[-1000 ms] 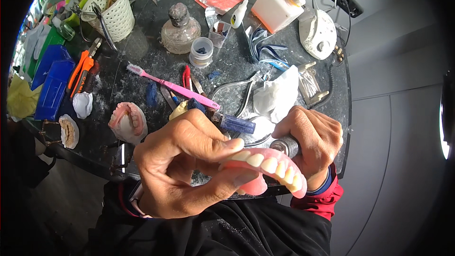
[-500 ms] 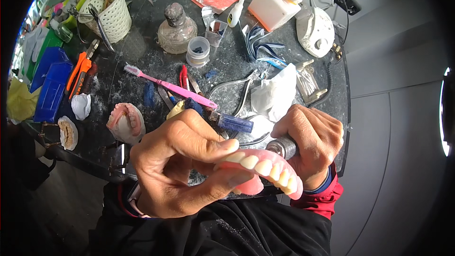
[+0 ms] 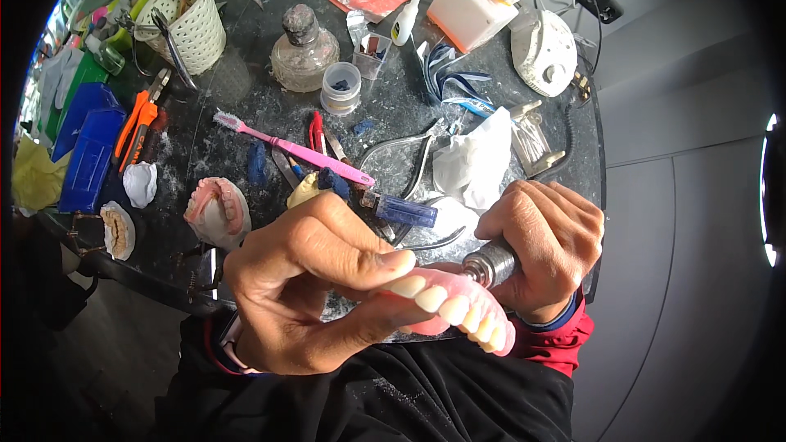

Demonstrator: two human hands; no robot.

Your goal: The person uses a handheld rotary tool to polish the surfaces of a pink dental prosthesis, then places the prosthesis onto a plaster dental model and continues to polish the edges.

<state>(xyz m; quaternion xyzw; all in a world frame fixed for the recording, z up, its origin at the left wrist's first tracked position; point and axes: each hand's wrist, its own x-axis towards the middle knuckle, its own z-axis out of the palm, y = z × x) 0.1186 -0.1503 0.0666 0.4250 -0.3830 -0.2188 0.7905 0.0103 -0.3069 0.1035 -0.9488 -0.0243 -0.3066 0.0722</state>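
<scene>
A pink denture (image 3: 453, 304) with a curved row of cream teeth is pinched at one end between the thumb and fingers of my left hand (image 3: 307, 278). My right hand (image 3: 547, 244) is wrapped round a metal rotary handpiece (image 3: 493, 262). The handpiece's nose points left, close against the denture's pink outer side; whether its bur touches is hidden. Past my left hand, a plaster cast with pink gum and teeth (image 3: 217, 211) stands on the table. Beyond my hands lie a blue transparent lighter (image 3: 405, 211) and a pink toothbrush (image 3: 295, 150).
On the dusty dark table (image 3: 237, 127) stand a perforated basket of pliers (image 3: 192, 37), a glass spirit lamp (image 3: 304, 57), a small round jar (image 3: 341, 88) and a white canister (image 3: 473, 8). Crumpled white tissue (image 3: 475, 160) lies beyond my right hand. Orange-handled pliers (image 3: 137, 127) lie at left.
The denture has tilted and shifted slightly left in my left hand. My right hand and the handpiece have moved a little to the right.
</scene>
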